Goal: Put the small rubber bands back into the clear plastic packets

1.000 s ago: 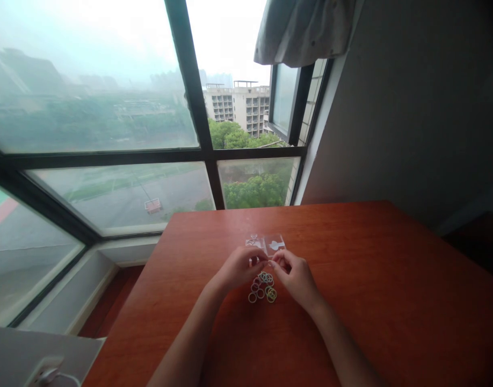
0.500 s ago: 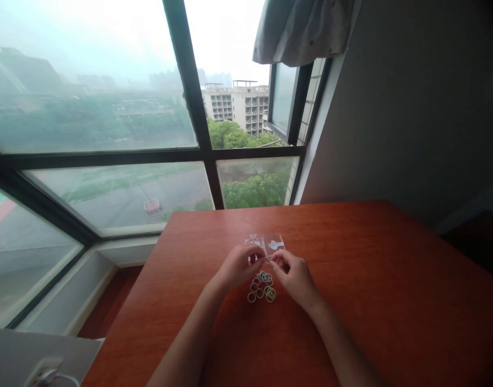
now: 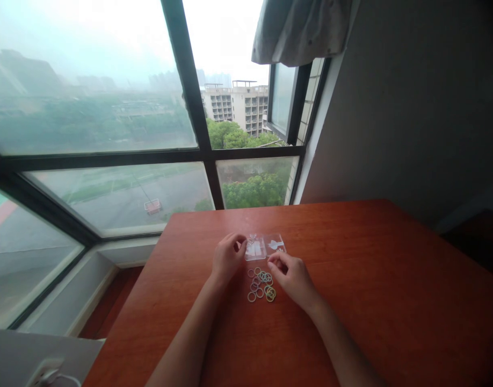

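A: Head view, what can't we make out? For us it's the fingertips, way too small. We can't tell if the left hand (image 3: 228, 258) has anything pinched; its thumb and fingers are curled in close together at the left edge of the clear box (image 3: 252, 258).

B: Same with the right hand (image 3: 289, 271). We see a narrow pinch near the lower edge of the lid (image 3: 280, 239), but can't say what's in it. Both forearms get cut off at the bottom, and so does the plug (image 3: 49, 375) at lower left. The curtain (image 3: 298, 32) is chopped by the top edge.

A: Counts? We get two hands, one box, one lid lying open on its right, one curtain. The small rings (image 3: 260, 293) overlap, so we won't swear to a total: over ten, pale, greenish, yellowish and pinkish. They're on the red-brown table (image 3: 351, 269), on the near side of the box and between the forearms.

B: And pale bits (image 3: 249, 242) inside the box, too blurry for us to count. Any writing?

A: The lid shows one whitish patch (image 3: 275, 245), but it's too tiny for us to tell if it's lettered.
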Motion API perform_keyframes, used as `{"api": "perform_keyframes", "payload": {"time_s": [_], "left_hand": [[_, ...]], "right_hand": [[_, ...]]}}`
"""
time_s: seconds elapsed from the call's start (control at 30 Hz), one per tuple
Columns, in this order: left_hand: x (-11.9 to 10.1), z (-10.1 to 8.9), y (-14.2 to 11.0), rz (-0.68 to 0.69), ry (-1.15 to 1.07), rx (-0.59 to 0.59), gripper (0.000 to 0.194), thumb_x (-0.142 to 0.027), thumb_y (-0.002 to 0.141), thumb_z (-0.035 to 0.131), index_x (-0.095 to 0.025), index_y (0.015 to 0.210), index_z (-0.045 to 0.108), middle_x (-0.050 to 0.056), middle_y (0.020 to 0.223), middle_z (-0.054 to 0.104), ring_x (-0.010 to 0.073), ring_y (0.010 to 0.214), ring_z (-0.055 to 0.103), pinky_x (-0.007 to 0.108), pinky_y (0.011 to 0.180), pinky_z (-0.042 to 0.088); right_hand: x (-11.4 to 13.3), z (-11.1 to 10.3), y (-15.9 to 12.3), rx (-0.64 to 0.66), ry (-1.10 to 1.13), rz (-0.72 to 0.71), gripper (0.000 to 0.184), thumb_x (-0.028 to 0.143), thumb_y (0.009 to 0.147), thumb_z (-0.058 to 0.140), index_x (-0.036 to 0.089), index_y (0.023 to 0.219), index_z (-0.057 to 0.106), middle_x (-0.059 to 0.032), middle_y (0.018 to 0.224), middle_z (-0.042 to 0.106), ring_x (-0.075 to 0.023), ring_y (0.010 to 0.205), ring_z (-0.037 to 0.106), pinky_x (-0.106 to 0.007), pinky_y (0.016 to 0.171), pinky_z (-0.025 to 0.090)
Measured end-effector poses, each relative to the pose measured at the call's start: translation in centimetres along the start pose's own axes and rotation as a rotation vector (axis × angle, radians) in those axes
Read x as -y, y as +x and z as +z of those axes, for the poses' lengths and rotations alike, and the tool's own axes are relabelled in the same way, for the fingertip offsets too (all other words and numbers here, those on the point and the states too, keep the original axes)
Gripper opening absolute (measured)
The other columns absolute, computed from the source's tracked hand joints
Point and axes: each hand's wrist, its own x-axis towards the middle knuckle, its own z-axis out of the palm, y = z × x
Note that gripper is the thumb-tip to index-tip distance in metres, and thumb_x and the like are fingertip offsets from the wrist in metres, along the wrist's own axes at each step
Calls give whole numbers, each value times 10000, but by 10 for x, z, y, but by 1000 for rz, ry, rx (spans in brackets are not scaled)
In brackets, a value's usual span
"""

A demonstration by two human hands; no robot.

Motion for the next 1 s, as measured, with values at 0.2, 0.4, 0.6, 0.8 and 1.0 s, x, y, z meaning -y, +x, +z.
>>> {"api": "perform_keyframes", "payload": {"time_s": [0.2, 0.4, 0.6, 0.8, 1.0], "left_hand": [[4, 1, -1, 5, 21, -3, 116, -210, 836, 544, -192, 839, 659, 8, 790, 616, 112, 615, 519, 227, 625, 406], [6, 3, -2, -21, 29, 21, 118, -214, 833, 553, -199, 846, 669, 10, 822, 625, 115, 631, 525, 223, 609, 395], [5, 6, -2, -35, 49, 25, 116, -217, 834, 554, -202, 847, 668, 14, 850, 627, 116, 635, 539, 225, 602, 383], [5, 3, -2, -42, 42, 30, 117, -219, 836, 554, -199, 858, 668, 9, 850, 622, 111, 627, 534, 225, 607, 389], [-1, -10, 1, -9, 49, -18, 114, -226, 846, 547, -202, 872, 655, -3, 840, 609, 91, 587, 510, 219, 593, 380]], "right_hand": [[-2, 2, -1, 2, 2, -3, 153, 273, 848, 528, 189, 819, 653, 20, 604, 562, -124, 551, 505, -221, 553, 378], [-2, 3, -1, 9, -3, -2, 147, 263, 844, 528, 188, 811, 650, 21, 604, 560, -123, 553, 504, -220, 558, 375], [-3, 3, 0, 16, -6, -6, 133, 239, 840, 532, 184, 804, 648, 27, 599, 548, -116, 549, 495, -216, 551, 359], [-5, 3, 0, 28, -32, 5, 132, 244, 843, 538, 186, 799, 648, 36, 572, 524, -112, 531, 476, -217, 541, 341], [-1, 6, -2, 87, -55, -12, 114, 220, 838, 550, 189, 816, 657, 29, 592, 566, -113, 549, 509, -210, 544, 348]]}}
